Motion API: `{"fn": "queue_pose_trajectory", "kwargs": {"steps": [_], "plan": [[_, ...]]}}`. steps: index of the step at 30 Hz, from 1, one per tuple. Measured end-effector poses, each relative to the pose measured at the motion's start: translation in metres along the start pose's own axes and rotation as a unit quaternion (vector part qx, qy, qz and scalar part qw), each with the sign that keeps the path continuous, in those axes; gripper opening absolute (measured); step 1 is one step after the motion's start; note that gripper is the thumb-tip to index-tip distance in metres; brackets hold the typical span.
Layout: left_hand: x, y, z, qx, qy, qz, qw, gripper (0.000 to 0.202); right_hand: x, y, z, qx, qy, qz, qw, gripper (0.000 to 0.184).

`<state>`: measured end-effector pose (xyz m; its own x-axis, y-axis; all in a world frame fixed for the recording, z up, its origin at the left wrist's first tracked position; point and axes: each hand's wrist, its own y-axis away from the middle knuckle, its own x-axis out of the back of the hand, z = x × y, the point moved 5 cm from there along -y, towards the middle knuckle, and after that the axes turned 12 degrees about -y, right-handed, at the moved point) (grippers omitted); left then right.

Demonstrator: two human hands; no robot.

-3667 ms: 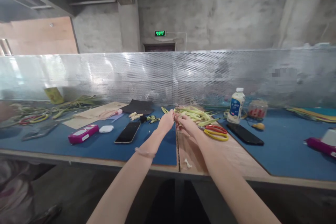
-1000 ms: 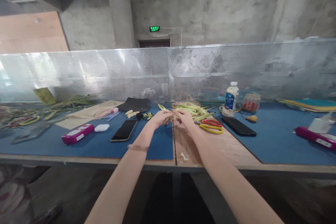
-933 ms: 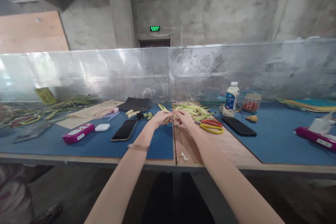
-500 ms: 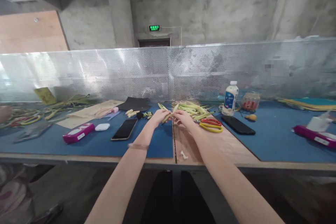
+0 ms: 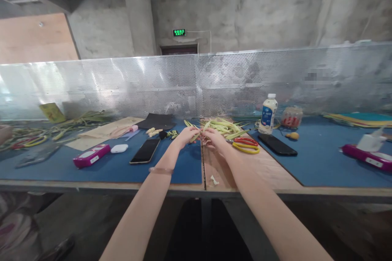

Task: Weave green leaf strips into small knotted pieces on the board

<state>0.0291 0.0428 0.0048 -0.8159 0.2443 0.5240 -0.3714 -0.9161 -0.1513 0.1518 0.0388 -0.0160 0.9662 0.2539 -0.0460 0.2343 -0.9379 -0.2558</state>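
Pale green leaf strips (image 5: pixel 194 137) are pinched between my two hands over the seam of the tabletop. My left hand (image 5: pixel 186 135) closes on the strips from the left, and my right hand (image 5: pixel 213 138) grips them from the right, the fingertips of both nearly touching. Fingers cover much of the held piece. Just behind my right hand lies a heap of similar pale strips (image 5: pixel 228 127). Scissors with red and yellow handles (image 5: pixel 246 145) rest beside my right wrist. A small white scrap (image 5: pixel 214 180) sits nearer the front edge.
Left are a black phone (image 5: pixel 145 151), white case (image 5: pixel 119 148), purple device (image 5: pixel 92 155) and brown paper (image 5: pixel 104 130). Rightward stand a bottle (image 5: pixel 268 115), dark phone (image 5: pixel 277 144) and jar (image 5: pixel 291 118). A perforated metal screen (image 5: pixel 147 85) runs behind. Another person's hand (image 5: pixel 5 132) shows far left.
Both hands stay in nearly the same place with the strips between them. The fingers and the held strip have shifted only slightly.
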Motion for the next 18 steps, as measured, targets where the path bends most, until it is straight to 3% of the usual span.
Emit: {"fn": "queue_pose_trajectory", "kwargs": {"steps": [18], "plan": [[0.0007,-0.0022,0.0018,0.026,-0.062,0.035,0.997,0.029,0.0042,-0.0051,0.0060,-0.005,0.038,0.020,0.999,0.025]]}}
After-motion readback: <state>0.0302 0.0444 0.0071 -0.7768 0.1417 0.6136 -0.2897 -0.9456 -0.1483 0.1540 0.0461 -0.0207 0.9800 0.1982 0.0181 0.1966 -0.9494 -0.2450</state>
